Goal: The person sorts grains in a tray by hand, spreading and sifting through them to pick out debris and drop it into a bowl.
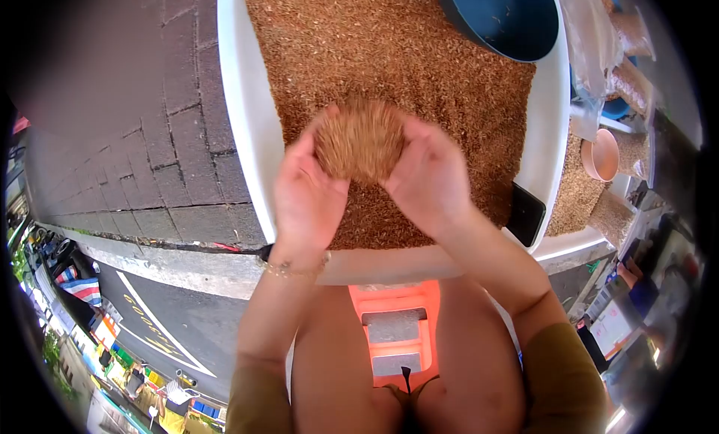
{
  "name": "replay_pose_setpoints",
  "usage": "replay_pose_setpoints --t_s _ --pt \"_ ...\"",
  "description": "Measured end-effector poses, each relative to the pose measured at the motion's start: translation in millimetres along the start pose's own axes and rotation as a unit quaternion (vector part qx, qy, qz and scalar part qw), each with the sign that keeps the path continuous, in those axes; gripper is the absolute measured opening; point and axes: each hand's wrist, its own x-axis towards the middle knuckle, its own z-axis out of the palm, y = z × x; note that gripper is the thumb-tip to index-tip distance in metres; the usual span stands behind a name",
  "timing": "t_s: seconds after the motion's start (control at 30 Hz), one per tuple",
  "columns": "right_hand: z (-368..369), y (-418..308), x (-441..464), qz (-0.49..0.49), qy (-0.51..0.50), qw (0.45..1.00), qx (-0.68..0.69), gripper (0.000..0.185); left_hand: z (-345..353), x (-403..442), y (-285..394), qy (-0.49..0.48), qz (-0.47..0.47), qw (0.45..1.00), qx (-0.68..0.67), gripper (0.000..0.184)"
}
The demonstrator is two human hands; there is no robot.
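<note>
My left hand (pixel 311 190) and my right hand (pixel 434 175) are cupped together around a heaped handful of small brown dried bits (pixel 361 142). The handful is smeared by motion, and the exact kind of bits cannot be made out. Below and around my hands, a thick layer of the same reddish-brown bits (pixel 389 67) fills a large white tub (pixel 243 112). A dark blue bowl (pixel 517 22) rests on the layer at the far right corner of the tub. My fingertips are partly hidden by the bits and blur.
A black phone (pixel 527 215) leans at the tub's near right corner. Further right are a pink bowl (pixel 601 155), paler bits (pixel 568 190) and filled clear bags (pixel 616 213). Brick paving (pixel 142 149) lies left. An orange stool (pixel 431 329) shows between my legs.
</note>
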Motion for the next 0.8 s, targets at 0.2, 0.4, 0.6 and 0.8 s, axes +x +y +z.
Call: replay_pose_setpoints --t_s 0.2,0.4,0.6,0.8 --pt "8.8 -32.2 4.2 -0.137 0.105 0.979 -0.110 0.049 8.2 -1.3 18.3 0.050 0.071 0.992 0.089 0.053" --pt "-61.7 -14.3 -43.1 -0.090 0.269 0.938 -0.201 0.042 -41.3 -45.3 -8.6 0.106 0.028 0.966 0.233 0.054" --pt "-97.2 -11.3 -107.8 -0.071 0.295 0.888 -0.345 0.040 -44.9 -88.9 -11.3 0.138 -0.048 0.950 0.275 0.055" --pt "-93.9 -19.1 -104.6 -0.043 0.314 0.868 -0.382 0.041 -45.3 -88.6 -15.9 0.151 -0.059 0.931 0.328 0.057"
